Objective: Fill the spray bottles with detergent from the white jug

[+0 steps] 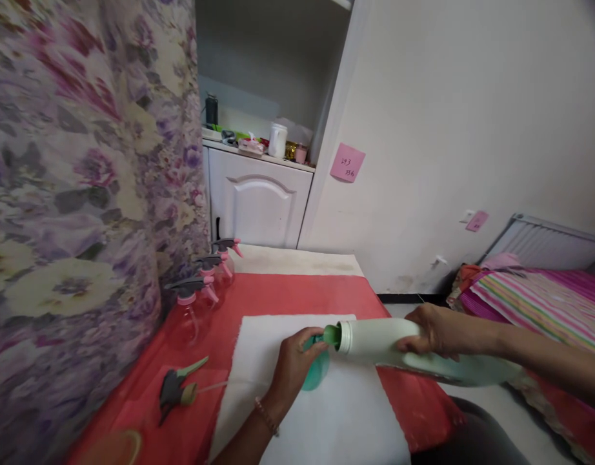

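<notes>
Bottle in teal [315, 373] is over the white sheet [336, 413], in the grip of your left hand [297, 361]; your right hand [430, 330] clasps a pale green bottle [375, 337], mouth at its neck. Left of the sheet lies a sprayer head [174, 387], three spray bottles [187, 320] farther back.

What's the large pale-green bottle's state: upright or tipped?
Tipped: the right hand holds the large bottle sideways, its green spout toward the small green bottle.
</notes>
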A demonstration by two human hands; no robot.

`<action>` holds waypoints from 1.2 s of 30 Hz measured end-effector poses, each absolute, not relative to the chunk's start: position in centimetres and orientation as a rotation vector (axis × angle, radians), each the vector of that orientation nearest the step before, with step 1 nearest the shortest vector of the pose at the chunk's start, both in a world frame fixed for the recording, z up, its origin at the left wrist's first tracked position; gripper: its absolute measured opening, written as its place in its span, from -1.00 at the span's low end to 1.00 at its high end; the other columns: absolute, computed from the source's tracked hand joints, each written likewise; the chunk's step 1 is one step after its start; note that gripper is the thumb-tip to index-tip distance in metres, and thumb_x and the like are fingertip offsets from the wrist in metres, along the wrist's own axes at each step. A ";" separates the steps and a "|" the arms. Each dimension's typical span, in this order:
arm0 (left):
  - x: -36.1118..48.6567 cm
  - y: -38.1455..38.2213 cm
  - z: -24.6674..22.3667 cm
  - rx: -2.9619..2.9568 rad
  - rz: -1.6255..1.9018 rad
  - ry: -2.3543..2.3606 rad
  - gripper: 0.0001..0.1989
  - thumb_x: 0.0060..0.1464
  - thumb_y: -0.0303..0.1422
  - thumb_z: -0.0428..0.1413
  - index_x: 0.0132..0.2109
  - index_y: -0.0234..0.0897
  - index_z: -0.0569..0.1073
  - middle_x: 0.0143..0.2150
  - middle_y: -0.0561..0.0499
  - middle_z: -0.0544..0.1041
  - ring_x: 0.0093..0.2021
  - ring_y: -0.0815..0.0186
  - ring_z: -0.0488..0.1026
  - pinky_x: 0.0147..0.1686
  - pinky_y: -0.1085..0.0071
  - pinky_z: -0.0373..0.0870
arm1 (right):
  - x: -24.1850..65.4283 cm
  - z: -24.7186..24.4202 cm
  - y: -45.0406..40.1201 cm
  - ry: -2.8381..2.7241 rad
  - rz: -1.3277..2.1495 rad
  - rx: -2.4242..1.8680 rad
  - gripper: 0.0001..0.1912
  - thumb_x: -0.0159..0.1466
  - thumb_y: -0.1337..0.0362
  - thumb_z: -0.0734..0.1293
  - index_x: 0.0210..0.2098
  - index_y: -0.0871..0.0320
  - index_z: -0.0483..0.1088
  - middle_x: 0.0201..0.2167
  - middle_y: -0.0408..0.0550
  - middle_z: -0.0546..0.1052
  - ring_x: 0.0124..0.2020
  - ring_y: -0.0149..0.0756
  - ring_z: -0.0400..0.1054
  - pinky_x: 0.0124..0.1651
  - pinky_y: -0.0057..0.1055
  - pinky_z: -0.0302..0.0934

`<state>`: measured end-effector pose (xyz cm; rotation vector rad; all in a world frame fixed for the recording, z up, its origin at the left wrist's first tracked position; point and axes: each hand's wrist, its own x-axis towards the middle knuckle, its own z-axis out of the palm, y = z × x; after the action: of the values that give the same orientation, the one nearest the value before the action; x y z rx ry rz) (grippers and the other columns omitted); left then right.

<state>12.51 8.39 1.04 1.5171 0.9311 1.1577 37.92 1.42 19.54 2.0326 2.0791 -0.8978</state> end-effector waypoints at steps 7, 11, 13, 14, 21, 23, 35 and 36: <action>12.5 8.3 1.3 1.523 1.149 0.919 -0.79 -0.05 -0.31 0.17 -0.22 -0.19 0.60 -0.17 0.00 0.66 -0.13 0.16 0.55 -0.09 0.33 0.41 | 38.6 19.3 1.4 2.116 -0.891 2.002 -0.43 0.18 -0.21 0.28 -0.32 0.23 0.48 -0.70 -0.20 0.35 -0.76 -0.52 0.15 -0.70 -0.56 0.01; 12.5 8.2 1.4 1.525 1.144 0.924 -0.81 -0.05 -0.32 0.17 -0.23 -0.19 0.59 -0.18 0.01 0.66 -0.13 0.17 0.55 -0.09 0.34 0.40 | 38.7 19.2 1.5 2.104 -0.867 1.999 -0.41 0.16 -0.23 0.28 -0.31 0.23 0.48 -0.68 -0.18 0.38 -0.75 -0.51 0.16 -0.69 -0.56 0.02; 12.5 8.3 1.3 1.524 1.143 0.927 -0.81 -0.05 -0.32 0.18 -0.23 -0.19 0.59 -0.18 0.02 0.66 -0.12 0.18 0.54 -0.08 0.34 0.39 | 38.7 19.2 1.5 2.098 -0.844 2.006 -0.42 0.15 -0.24 0.30 -0.33 0.22 0.48 -0.69 -0.18 0.38 -0.75 -0.51 0.17 -0.69 -0.56 0.01; 12.5 8.3 1.2 1.524 1.143 0.929 -0.81 -0.05 -0.32 0.18 -0.23 -0.19 0.59 -0.18 0.02 0.66 -0.12 0.18 0.54 -0.08 0.34 0.39 | 38.7 19.2 1.6 2.092 -0.840 2.009 -0.43 0.14 -0.23 0.30 -0.34 0.21 0.48 -0.69 -0.19 0.38 -0.76 -0.51 0.17 -0.70 -0.56 0.01; 12.4 8.1 1.4 1.515 1.142 0.939 -0.81 -0.07 -0.33 0.18 -0.24 -0.20 0.58 -0.21 0.02 0.66 -0.14 0.18 0.55 -0.10 0.35 0.40 | 38.3 19.4 1.5 2.087 -0.856 2.011 -0.46 0.15 -0.20 0.30 -0.38 0.21 0.46 -0.71 -0.19 0.36 -0.75 -0.50 0.17 -0.70 -0.57 0.01; 12.4 8.1 1.5 1.514 1.145 0.940 -0.81 -0.07 -0.33 0.18 -0.25 -0.20 0.58 -0.21 0.02 0.66 -0.14 0.17 0.55 -0.10 0.34 0.40 | 38.3 19.5 1.5 2.087 -0.852 2.012 -0.47 0.16 -0.20 0.30 -0.38 0.21 0.46 -0.70 -0.20 0.36 -0.75 -0.51 0.16 -0.69 -0.57 0.01; 12.5 8.3 1.1 1.516 1.139 0.944 -0.80 -0.06 -0.32 0.18 -0.23 -0.20 0.59 -0.20 0.02 0.66 -0.13 0.18 0.55 -0.09 0.34 0.39 | 38.2 19.6 1.5 2.073 -0.854 2.013 -0.51 0.17 -0.16 0.31 -0.39 0.19 0.46 -0.72 -0.21 0.34 -0.76 -0.50 0.18 -0.70 -0.58 0.02; 12.5 8.3 1.0 1.516 1.139 0.944 -0.80 -0.06 -0.32 0.18 -0.23 -0.20 0.59 -0.19 0.02 0.66 -0.13 0.18 0.55 -0.08 0.34 0.39 | 38.2 19.6 1.6 2.072 -0.850 2.013 -0.51 0.17 -0.17 0.31 -0.38 0.19 0.46 -0.72 -0.21 0.35 -0.76 -0.50 0.18 -0.70 -0.58 0.03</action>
<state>12.54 8.32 1.03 1.5164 0.9436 1.1394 38.25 1.56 19.57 2.0131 2.0724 -0.8501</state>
